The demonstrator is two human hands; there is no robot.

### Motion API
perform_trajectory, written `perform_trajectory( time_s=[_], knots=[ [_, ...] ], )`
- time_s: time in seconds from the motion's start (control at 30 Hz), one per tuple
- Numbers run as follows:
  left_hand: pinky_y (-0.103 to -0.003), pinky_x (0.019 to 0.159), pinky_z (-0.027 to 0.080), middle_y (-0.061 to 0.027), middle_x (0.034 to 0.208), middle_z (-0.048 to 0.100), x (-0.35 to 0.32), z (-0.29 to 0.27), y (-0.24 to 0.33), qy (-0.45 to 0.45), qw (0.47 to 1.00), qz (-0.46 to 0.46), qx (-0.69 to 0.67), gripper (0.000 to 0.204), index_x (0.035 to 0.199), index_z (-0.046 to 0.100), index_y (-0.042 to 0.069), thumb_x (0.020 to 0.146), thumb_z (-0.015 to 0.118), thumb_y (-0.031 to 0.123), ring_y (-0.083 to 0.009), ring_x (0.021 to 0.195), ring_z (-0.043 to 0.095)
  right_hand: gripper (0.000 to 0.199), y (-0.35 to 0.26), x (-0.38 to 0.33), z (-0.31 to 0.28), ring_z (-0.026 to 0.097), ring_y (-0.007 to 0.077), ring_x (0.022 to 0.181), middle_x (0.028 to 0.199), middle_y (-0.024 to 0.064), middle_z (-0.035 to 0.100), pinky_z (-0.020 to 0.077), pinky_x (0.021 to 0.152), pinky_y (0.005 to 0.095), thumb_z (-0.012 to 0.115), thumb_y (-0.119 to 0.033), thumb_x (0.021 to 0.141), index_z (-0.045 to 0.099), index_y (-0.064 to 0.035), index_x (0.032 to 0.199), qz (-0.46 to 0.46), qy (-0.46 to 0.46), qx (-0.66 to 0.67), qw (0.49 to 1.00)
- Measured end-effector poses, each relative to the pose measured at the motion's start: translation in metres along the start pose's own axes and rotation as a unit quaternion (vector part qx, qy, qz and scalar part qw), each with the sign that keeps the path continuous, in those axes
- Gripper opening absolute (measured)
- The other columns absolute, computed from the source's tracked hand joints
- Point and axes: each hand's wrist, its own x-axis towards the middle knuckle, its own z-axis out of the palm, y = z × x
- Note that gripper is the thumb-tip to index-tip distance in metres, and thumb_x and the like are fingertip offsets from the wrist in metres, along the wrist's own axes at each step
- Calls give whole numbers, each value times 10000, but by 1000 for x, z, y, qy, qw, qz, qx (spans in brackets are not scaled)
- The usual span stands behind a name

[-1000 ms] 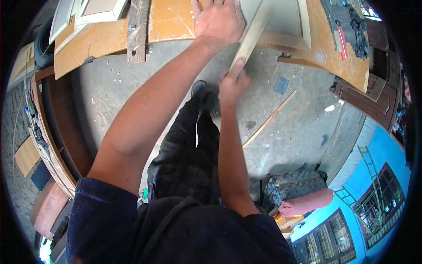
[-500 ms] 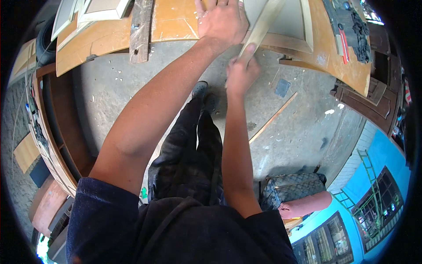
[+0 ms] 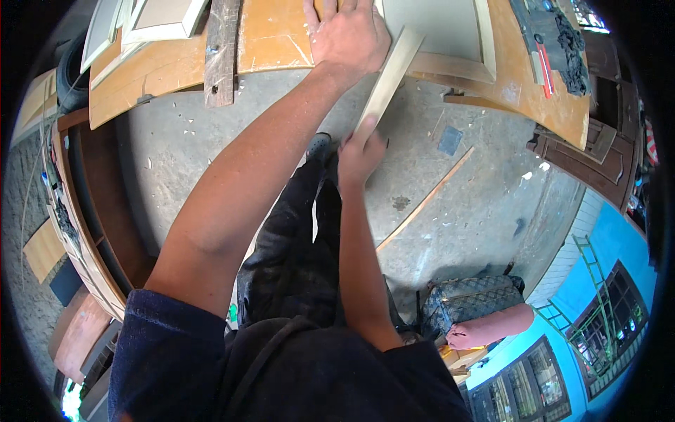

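Now the orange-brown plywood worktop carries the left hand, pressed flat with fingers spread just beside the upper end of the pale flat wooden slat, as it was a second ago; the right hand has slid lower along the slat and now closes thumb and fingers on its near end, tilting it off the bench edge. Beyond the grip lies a pale framed panel; left of it a weathered grey plank; below, a thin wooden strip on the concrete floor, nothing blocking.

Pale wood strip, orange-brown tabletop
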Motion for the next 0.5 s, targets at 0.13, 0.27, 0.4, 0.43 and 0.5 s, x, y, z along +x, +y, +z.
perform_trajectory(
  time_s=[0.13,0.27,0.4,0.43,0.5],
  knots=[
    [-560,1191,200,-203,1494,457,2,2,-2,7,1000,-2,11,581,1484,402,-8,957,452,234,-408,1435,316,686,-1,10,0,588,403,543,546,242,543,460,607,499,384,-421,1054,647,93,683,22,-6,-14,1000],
    [-567,1190,199,-212,1496,450,0,-2,4,-15,1000,2,-12,583,1485,396,-13,956,452,225,-417,1435,311,674,-36,37,-1,580,388,528,546,237,545,458,582,478,385,-406,1062,621,86,666,-37,2,-23,999],
    [-572,1184,209,-207,1503,443,2,2,-2,13,1000,-1,2,576,1479,404,-15,958,456,226,-414,1435,312,663,3,-23,3,567,394,519,537,235,535,439,561,479,393,-380,1060,608,92,646,40,-5,61,997],
    [-573,1182,212,-203,1505,441,1,2,-2,14,1000,1,8,575,1477,406,-15,959,457,228,-411,1436,313,654,5,-18,4,550,367,500,526,227,523,424,549,483,399,-366,1058,599,98,644,14,4,19,1000],
    [-571,1182,211,-202,1507,439,-1,1,1,1,1000,-5,4,573,1478,406,-13,960,456,228,-409,1437,313,656,-7,14,6,545,359,494,523,228,516,420,547,486,402,-371,1057,599,99,644,-7,9,10,1000]
  ],
)
